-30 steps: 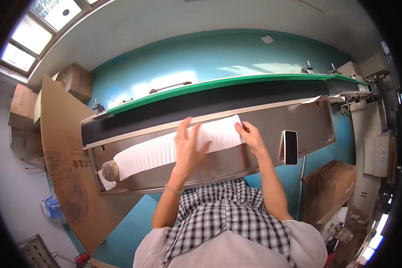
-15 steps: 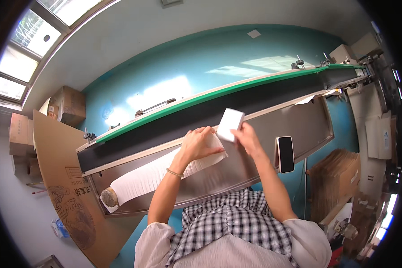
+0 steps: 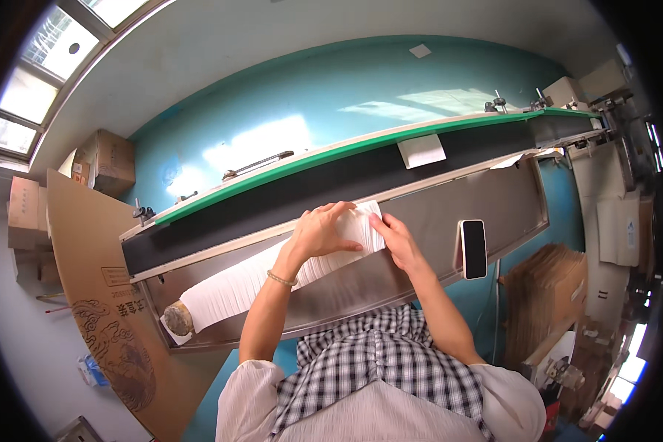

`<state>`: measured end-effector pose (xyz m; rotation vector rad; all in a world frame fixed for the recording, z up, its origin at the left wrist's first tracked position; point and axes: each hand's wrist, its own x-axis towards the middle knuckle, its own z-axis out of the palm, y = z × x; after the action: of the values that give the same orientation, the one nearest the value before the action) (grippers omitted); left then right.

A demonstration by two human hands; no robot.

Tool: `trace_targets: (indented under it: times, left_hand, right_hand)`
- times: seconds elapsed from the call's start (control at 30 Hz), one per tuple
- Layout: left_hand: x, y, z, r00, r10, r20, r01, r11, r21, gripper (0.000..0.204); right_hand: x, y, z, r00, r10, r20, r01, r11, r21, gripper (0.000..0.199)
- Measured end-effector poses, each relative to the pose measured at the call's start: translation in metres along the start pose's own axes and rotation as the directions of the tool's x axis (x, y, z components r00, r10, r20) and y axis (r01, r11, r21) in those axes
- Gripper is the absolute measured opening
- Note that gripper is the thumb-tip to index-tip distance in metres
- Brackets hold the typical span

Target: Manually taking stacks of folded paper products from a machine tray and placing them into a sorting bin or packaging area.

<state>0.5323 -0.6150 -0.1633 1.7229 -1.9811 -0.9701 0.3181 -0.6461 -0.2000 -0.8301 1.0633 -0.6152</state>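
I see one white paper stack point(image 3: 422, 152) on the black belt point(image 3: 324, 184), a long paper row point(image 3: 232, 291) left on the metal tabletop point(image 3: 471, 193), left hand point(image 3: 320, 234) spread across its right end, right hand point(image 3: 400, 241) touching that end, can't tell if pinching.

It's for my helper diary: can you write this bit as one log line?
left hand: over white stack | right hand: at stack's right end | white bundle: on black belt
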Motion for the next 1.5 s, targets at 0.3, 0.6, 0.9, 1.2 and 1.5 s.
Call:
trace_targets:
  times: [0.3, 0.6, 0.9, 1.2, 1.5]
  left_hand:
    - [-0.009, -0.008, 0.007, 1.000, 0.001, -0.030, -0.004, 0.998, -0.069, 0.080]
    - [-0.019, -0.010, -0.007, 0.999, 0.037, -0.039, -0.036, 0.999, 0.026, 0.096]
    - [-0.020, -0.014, -0.003, 1.000, 0.015, 0.010, -0.014, 0.998, -0.059, 0.084]
    - [-0.031, -0.018, -0.011, 0.994, 0.107, -0.029, -0.105, 0.993, 0.052, 0.096]
    - [-0.034, -0.024, -0.013, 0.995, 0.076, -0.059, -0.077, 0.997, -0.010, 0.088]
  right_hand:
    - [0.053, -0.026, -0.020, 0.997, -0.025, -0.074, 0.040, 0.978, 0.202, 0.035]
    - [0.002, 0.013, 0.019, 0.992, -0.129, 0.015, 0.128, 0.950, -0.286, 0.042]
    - [0.036, -0.009, -0.006, 0.997, -0.039, -0.071, 0.036, 0.998, -0.045, 0.029]
    - [-0.004, 0.020, 0.036, 0.984, -0.173, 0.041, 0.176, 0.911, -0.374, 0.040]
    - [-0.004, -0.009, 0.025, 0.982, 0.149, 0.112, -0.109, 0.946, -0.305, 0.041]
